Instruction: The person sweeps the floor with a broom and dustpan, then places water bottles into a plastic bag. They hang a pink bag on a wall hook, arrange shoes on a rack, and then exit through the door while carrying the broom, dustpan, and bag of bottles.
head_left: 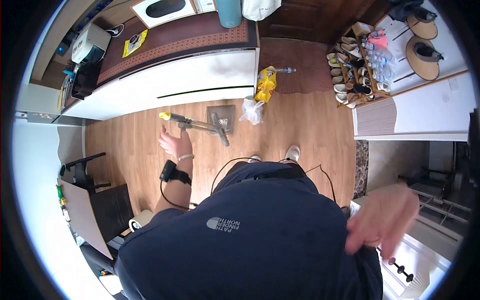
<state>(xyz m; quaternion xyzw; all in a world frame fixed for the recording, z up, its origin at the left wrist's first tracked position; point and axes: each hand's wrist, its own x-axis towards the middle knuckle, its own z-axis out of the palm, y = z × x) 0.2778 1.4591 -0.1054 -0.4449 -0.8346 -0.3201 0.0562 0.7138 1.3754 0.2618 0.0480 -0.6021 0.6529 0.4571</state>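
Observation:
My left hand (176,145) reaches forward with its fingers spread. A bracelet and a black strapped device are on that wrist. The thumb side is right by a broom (192,123), whose grey handle ends in a yellow tip and points up toward me. Its dark bristle head (220,129) overlaps a grey dustpan (229,111) on the wood floor. My right hand (385,220) is raised at the lower right, slightly blurred and near the camera. Its fingers hang apart, and nothing shows in them.
A white cabinet (205,80) stands ahead. Beside it lie a yellow bag (266,85), a clear plastic bag (252,111) and a bottle (286,70). At right is a shoe rack (356,65). A black chair (82,170) and a table (82,215) are at left.

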